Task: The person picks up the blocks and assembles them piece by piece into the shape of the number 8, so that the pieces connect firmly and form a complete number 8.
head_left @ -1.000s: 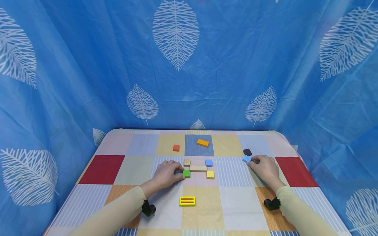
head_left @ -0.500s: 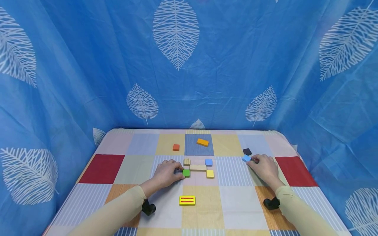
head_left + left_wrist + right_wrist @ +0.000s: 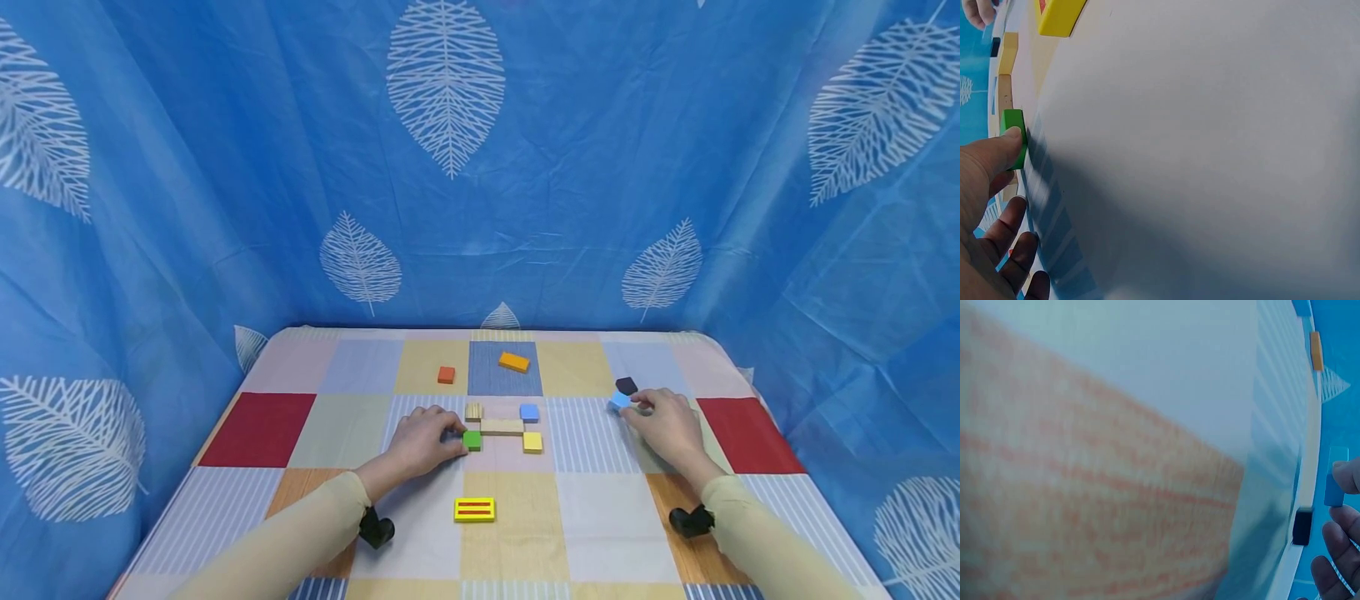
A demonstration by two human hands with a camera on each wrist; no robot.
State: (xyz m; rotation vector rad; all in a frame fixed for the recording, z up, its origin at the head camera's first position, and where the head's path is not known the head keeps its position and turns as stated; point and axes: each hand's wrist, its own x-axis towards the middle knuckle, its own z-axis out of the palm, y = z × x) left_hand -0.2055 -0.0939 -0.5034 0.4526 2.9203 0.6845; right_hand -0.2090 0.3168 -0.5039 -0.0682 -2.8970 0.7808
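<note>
My left hand (image 3: 422,440) pinches a green block (image 3: 472,441) between thumb and fingers. That block stands at the near left corner of a group: a natural wood plank (image 3: 502,427), a striped wooden block (image 3: 474,412), a blue block (image 3: 528,412) and a yellow block (image 3: 532,442). In the left wrist view my thumb lies on the green block's (image 3: 1012,119) side. At the right, my right hand (image 3: 670,423) pinches a light blue block (image 3: 619,401) by its edge. The right wrist view shows the light blue block (image 3: 1335,481) raised, with a black block (image 3: 1302,526) beyond the fingers.
An orange-red block (image 3: 446,375) and an orange block (image 3: 513,362) lie toward the back. A yellow block with red stripes (image 3: 475,510) lies in front of the group. A blue leaf-patterned curtain (image 3: 570,167) surrounds the patchwork-covered table (image 3: 615,517).
My right hand has shifted the light blue block slightly left and tilted it. My left hand stays at the green block.
</note>
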